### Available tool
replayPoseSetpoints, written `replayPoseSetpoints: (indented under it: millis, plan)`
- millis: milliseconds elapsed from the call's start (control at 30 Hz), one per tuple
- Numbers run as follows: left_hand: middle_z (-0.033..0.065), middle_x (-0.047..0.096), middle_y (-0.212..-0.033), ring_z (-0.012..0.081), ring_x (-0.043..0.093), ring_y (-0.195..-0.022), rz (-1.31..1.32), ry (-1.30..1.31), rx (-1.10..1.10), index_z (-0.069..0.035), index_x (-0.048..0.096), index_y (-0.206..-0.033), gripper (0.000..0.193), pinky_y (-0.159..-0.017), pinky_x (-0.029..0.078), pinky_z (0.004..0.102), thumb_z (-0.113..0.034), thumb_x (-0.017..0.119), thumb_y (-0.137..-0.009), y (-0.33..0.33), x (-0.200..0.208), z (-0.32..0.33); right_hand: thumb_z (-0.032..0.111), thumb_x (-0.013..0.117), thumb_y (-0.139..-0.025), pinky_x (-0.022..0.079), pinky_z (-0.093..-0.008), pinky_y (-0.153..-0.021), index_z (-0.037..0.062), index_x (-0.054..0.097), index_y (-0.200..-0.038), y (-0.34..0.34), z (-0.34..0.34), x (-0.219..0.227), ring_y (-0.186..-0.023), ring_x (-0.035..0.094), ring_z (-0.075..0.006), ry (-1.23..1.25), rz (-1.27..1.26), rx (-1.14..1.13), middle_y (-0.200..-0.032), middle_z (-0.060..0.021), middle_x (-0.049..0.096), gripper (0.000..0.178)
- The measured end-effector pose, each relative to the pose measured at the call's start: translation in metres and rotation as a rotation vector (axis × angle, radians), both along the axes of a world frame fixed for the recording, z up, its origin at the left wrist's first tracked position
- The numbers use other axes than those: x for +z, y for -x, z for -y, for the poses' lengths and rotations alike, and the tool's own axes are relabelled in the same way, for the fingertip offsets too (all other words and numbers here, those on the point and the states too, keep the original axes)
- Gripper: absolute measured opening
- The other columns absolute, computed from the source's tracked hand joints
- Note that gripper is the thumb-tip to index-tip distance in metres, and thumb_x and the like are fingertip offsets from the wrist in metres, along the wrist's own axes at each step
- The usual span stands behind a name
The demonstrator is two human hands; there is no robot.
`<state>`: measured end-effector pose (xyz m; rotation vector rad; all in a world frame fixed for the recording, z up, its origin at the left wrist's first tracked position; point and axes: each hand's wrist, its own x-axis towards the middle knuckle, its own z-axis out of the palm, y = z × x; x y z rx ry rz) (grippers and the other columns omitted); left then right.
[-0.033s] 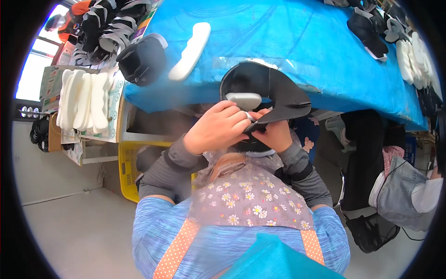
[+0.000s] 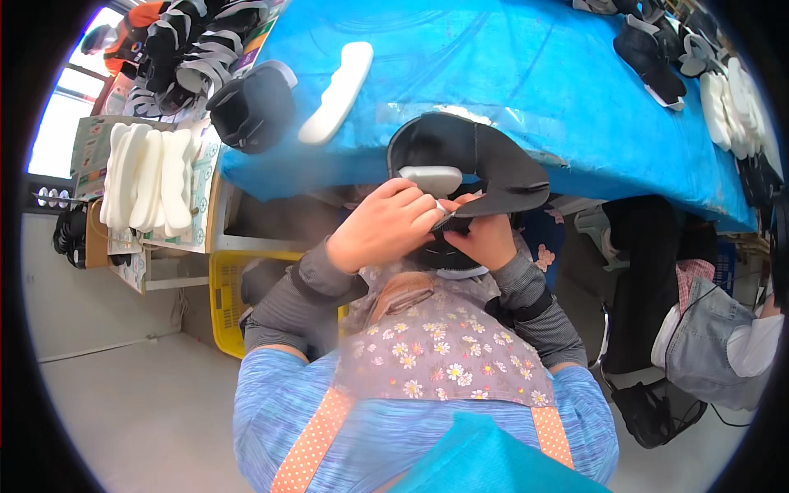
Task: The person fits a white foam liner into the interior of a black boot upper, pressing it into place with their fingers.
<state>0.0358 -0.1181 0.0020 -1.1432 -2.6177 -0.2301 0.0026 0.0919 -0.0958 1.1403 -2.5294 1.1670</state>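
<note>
A black curved fabric piece, shaped like a cap shell with a wide flap, is held up against the table's near edge. Inside its hollow lies a smooth white pad. My left hand pinches the piece's near edge, fingers closed, a bit of white showing at the fingertips. Close beside it, my right hand grips the same edge from below with thumb and fingers. The hands nearly touch, and what lies right between the fingertips is partly hidden.
A blue-covered table bears a wavy white foam strip and a black cap-like piece. More white strips stand on a side stand at left. A yellow basket sits below. Another person sits at right.
The flap of the black piece has tilted slightly, and its near edge sits a little differently over my right hand. Both hands stay almost where they were.
</note>
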Motion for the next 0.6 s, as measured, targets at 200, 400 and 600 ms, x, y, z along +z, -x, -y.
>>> replayPoseSetpoints:
  millis: [200, 400, 600]
  plan:
    - [0.0025, 0.057, -0.085, 0.0212, 0.059, -0.082, 0.027, 0.026, 0.087, -0.010, 0.061, -0.092, 0.032, -0.077, 0.044, 0.0353, -0.019, 0.078, -0.067, 0.020, -0.022, 0.012, 0.024, 0.077, -0.069, 0.048, -0.0418, -0.080, 0.0038, 0.072, -0.087, 0.006, 0.006, -0.008, -0.091, 0.059, -0.0300, -0.044, -0.186, -0.052, -0.090, -0.0103, 0.064, 0.028]
    - [0.0067, 0.061, -0.113, 0.0254, 0.060, -0.104, -0.034, -0.134, 0.033, -0.007, 0.065, -0.088, 0.032, -0.088, 0.047, 0.0372, -0.010, 0.077, -0.058, 0.022, -0.022, 0.007, 0.014, 0.077, -0.068, 0.043, -0.0472, -0.087, 0.0066, 0.071, -0.092, -0.007, 0.005, -0.008, -0.087, 0.060, -0.0303, 0.028, -0.280, -0.197, -0.084, -0.0088, 0.065, 0.025]
    - [0.0046, 0.068, -0.084, 0.0257, 0.067, -0.082, 0.058, -0.272, 0.147, -0.013, 0.067, -0.095, 0.025, -0.073, 0.052, 0.0383, -0.011, 0.073, -0.071, 0.018, -0.056, 0.000, 0.011, 0.074, -0.073, 0.041, -0.0476, -0.095, 0.0064, 0.070, -0.083, -0.002, 0.009, -0.005, -0.082, 0.061, -0.0271, 0.131, -0.186, -0.197, -0.075, -0.0073, 0.063, 0.012]
